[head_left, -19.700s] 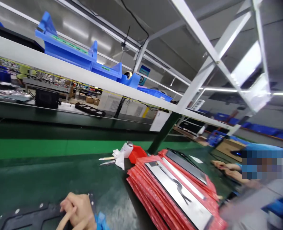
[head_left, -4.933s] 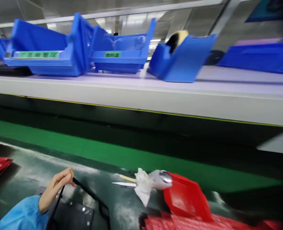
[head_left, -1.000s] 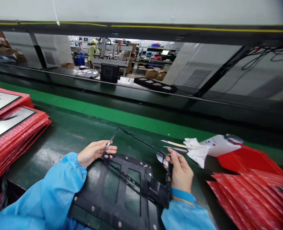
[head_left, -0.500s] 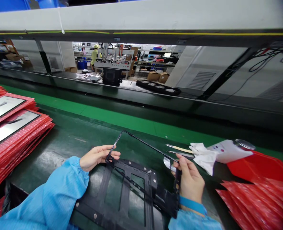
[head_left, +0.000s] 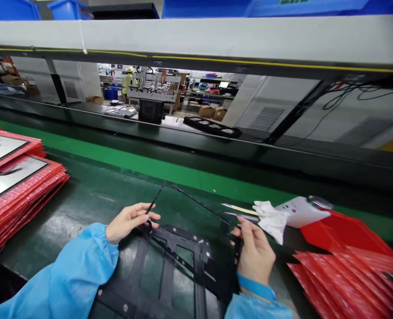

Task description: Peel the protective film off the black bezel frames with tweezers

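Observation:
A thin black rectangular frame [head_left: 199, 203] is held up and tilted between my two hands. My left hand [head_left: 130, 221] pinches its left side, thumb against fingers. On the right side, my right hand [head_left: 254, 246] grips it between thumb and fingertips; a blue band circles that wrist. A dark flap hangs by the frame's right end, too dark to make out clearly. Below the frame, a black plate with cut-out windows and small round metal dots, like a fixture [head_left: 166, 283], lies on the green bench, partly hidden by the frame.
Red bubble bags with flat panels [head_left: 20, 199] are stacked at left. At right lie more red bags [head_left: 345, 279], a red tray [head_left: 345, 232], a white bottle [head_left: 302, 212], a white cloth [head_left: 271, 219] and a pale-handled blade [head_left: 241, 209]. A shelf [head_left: 196, 40] spans above; a person stands far behind.
The view has tilted up and shifted slightly right. The frame is turned a little, so its edges look thinner and the shiny patch near my right hand is now dark. Both hands keep their hold.

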